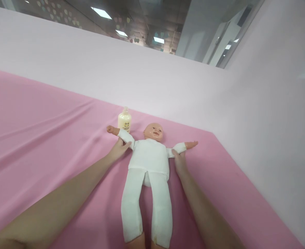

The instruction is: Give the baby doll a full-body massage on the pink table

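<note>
A baby doll (149, 157) with a white cloth body and a bald plastic head lies face up, its arms spread to both sides. My left hand (119, 149) is closed around the doll's arm on the left, with the thumb on top. On the other side, my right hand (179, 160) grips the doll's right-side arm near the elbow, thumb also uppermost. The fingers beneath both arms are mostly hidden. Behind the doll's left-side forearm stands a pale yellow pump bottle (124, 120), its lower part partly covered by that forearm.
A pink cloth (51, 138) with some creases covers the surface under the doll. A white wall (142, 76) rises behind and to the right. Above it, a window (142, 24) shows ceiling lights and hanging decorations.
</note>
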Demonstrator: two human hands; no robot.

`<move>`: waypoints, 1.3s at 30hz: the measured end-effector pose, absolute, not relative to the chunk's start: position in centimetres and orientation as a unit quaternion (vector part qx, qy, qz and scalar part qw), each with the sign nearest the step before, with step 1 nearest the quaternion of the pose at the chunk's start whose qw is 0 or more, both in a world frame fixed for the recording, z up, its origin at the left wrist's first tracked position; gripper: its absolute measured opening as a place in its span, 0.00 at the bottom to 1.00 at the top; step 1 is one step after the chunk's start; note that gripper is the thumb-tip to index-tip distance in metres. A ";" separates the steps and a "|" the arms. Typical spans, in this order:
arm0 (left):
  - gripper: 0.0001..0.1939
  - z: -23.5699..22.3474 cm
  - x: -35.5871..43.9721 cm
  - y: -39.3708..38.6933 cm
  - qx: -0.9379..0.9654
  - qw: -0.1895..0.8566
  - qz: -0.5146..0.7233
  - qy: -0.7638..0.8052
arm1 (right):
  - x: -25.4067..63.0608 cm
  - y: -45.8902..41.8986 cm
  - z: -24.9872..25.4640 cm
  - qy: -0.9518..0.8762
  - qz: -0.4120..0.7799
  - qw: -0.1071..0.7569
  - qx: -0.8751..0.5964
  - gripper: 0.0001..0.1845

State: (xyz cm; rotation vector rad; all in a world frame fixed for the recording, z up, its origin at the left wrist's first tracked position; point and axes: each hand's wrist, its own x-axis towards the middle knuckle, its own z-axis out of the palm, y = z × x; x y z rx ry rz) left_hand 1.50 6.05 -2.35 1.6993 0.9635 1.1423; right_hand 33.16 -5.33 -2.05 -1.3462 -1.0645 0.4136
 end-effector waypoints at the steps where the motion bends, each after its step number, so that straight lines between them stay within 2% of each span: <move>1: 0.37 -2.3 1.5 6.1 0.674 0.436 0.463 0.377 | 33.2 -5.4 -1.9 -0.437 0.203 0.637 -0.602 0.39; 3: 0.39 -2.2 1.5 6.0 0.669 0.446 0.462 0.374 | 32.9 -5.5 -1.6 -0.397 0.237 0.635 -0.619 0.45; 7: 0.41 -2.0 1.6 5.7 0.674 0.439 0.445 0.395 | 32.3 -5.8 -0.9 -0.421 0.231 0.626 -0.614 0.55; 12: 0.40 -1.9 1.6 5.6 0.679 0.429 0.438 0.404 | 32.0 -6.0 -0.8 -0.442 0.214 0.610 -0.621 0.54; 17: 0.39 -2.3 1.5 5.9 0.689 0.404 0.437 0.414 | 32.0 -6.1 -0.7 -0.505 0.150 0.597 -0.605 0.55; 19: 0.37 -2.5 1.5 6.0 0.696 0.389 0.431 0.423 | 31.9 -6.2 -0.8 -0.521 0.143 0.583 -0.607 0.50; 23: 0.25 -2.5 1.5 5.5 0.745 0.348 0.383 0.421 | 31.7 -6.0 -1.1 -0.565 0.172 0.531 -0.608 0.28; 25: 0.25 -2.2 1.6 5.1 0.796 0.310 0.366 0.369 | 31.7 -5.8 -1.2 -0.612 0.162 0.504 -0.588 0.23; 30: 0.33 -1.7 1.6 4.5 0.843 0.252 0.355 0.315 | 31.9 -5.5 -1.3 -0.639 0.140 0.489 -0.577 0.23; 37: 0.26 -1.7 1.8 4.8 0.797 0.303 0.346 0.392 | 31.6 -5.7 -0.9 -0.599 0.184 0.510 -0.590 0.24; 39: 0.28 -1.8 1.8 5.0 0.765 0.336 0.359 0.416 | 31.7 -5.7 -0.9 -0.548 0.222 0.531 -0.607 0.26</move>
